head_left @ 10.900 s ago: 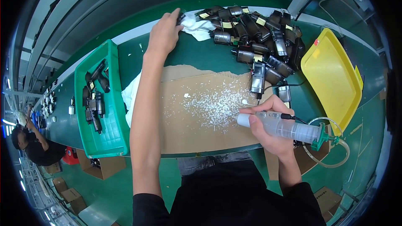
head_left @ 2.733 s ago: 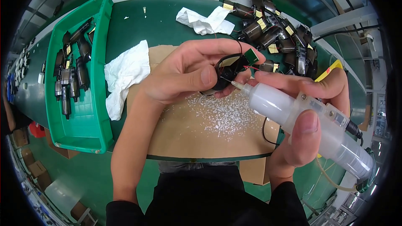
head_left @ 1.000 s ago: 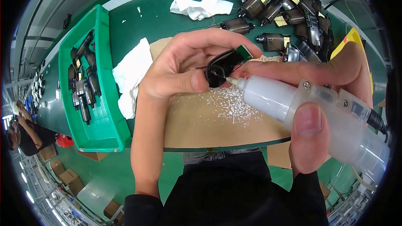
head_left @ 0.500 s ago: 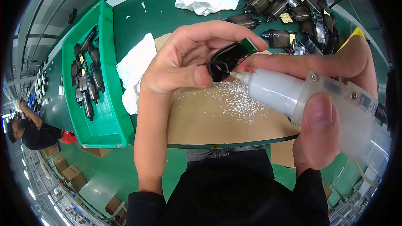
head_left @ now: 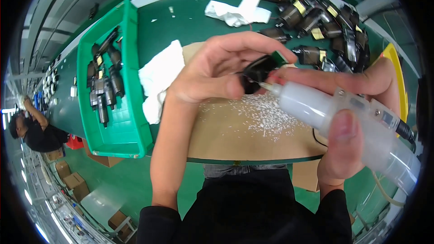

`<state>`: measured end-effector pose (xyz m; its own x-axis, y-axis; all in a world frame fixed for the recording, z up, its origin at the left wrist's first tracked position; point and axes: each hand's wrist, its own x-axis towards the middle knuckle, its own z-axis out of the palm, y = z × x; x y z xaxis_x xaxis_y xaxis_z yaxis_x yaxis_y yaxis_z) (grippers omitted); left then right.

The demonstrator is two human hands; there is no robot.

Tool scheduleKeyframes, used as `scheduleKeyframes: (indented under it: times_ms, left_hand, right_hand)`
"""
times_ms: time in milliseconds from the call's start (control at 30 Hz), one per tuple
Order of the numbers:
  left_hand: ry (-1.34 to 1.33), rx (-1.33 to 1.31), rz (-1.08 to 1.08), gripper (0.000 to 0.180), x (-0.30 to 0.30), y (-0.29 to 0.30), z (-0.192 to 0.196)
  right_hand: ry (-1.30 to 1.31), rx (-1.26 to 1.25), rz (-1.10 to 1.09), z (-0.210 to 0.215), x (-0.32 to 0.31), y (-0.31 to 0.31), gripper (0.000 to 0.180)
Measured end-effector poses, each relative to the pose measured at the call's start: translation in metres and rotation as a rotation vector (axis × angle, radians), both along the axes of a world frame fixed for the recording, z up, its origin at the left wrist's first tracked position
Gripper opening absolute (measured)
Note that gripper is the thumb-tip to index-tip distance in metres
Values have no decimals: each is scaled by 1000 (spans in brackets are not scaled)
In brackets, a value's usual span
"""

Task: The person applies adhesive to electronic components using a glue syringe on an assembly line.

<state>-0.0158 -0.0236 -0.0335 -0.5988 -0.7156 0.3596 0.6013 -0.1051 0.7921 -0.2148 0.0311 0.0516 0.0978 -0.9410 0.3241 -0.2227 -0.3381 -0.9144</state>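
A dark, glossy part (head_left: 260,70) with a green circuit board (head_left: 279,58) at one end is held between the thumb and fingers of my left hand (head_left: 217,70). My right hand (head_left: 346,131) grips a translucent white dispensing syringe (head_left: 307,100), thumb on the near side and fingers behind. The syringe's thin tip (head_left: 271,86) points left and meets the lower side of the dark part; the blur hides whether it touches. A bit of red, likely wire, shows beside the tip. The fingers of my left hand curl partly behind the part.
Below my hands, white crumbs (head_left: 271,122) lie scattered on a brown board (head_left: 217,140). A green tray (head_left: 144,131) with several dark housings stands left, beside white cloth (head_left: 162,70). More housings (head_left: 312,20) are heaped far right. A yellow-edged object (head_left: 401,81) is at right. Another person (head_left: 34,126) works far left.
The whole view has shifted, so the tray, cloth and housings appear farther right. Both hands keep their grips, the syringe tip still at the dark part. More of the yellow edge shows.
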Motion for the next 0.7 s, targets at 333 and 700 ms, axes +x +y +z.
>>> scheduleKeyframes:
  times_ms: [333,700]
  left_hand:
    - [-286,-8,659,41,26,11,14]
    - [-1659,-514,1511,63,137,101,50]
  right_hand:
    - [-108,6,94,-28,-14,4,36]
    - [316,280,374,-55,-43,3,16]
